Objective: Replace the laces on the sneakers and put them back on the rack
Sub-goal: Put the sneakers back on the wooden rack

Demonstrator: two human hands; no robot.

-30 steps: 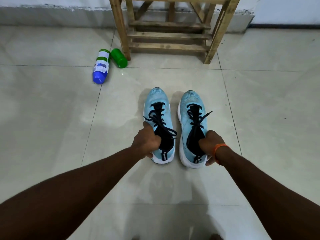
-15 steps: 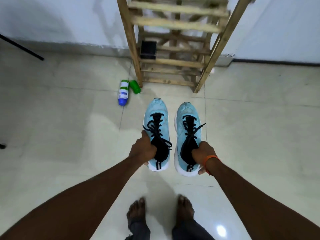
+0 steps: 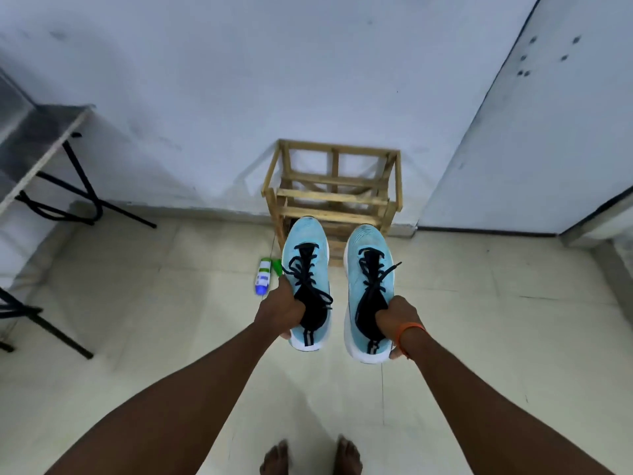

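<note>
Currently, counted outward from the hands.

1. Left hand (image 3: 282,311): fingers curled into the collar of the left sneaker (image 3: 305,250), gripping it at the heel end.
2. Right hand (image 3: 397,317): fingers curled the same way into the collar of the right sneaker (image 3: 368,250). An orange wristband (image 3: 412,329) sits on that wrist.
3. Sneakers, one pair: pale blue knit uppers, white soles, black tongues and a grey strip down each heel. Both are held up off the floor (image 3: 479,320), side by side with a gap between them, toes pointing away from the person toward the rack. No brand mark can be made out on either.
4. Black laces (image 3: 308,275): threaded up both shoes. A loose end juts out to the right from the right shoe. I cannot tell whether they are knotted.
5. Wooden rack (image 3: 334,197): slatted, standing against the wall just beyond the toes. Neither sneaker rests on it.
6. Bottle (image 3: 263,281): lying on the floor left of the rack's foot, with a white label, a green band and a blue end. The writing is too small to read. A green object (image 3: 276,265) lies just beside it, partly hidden by the left shoe.
7. Table (image 3: 37,138): dark top on black metal legs, at the far left.
8. Bare feet (image 3: 277,457): at the lower edge, on the tiles.
</note>
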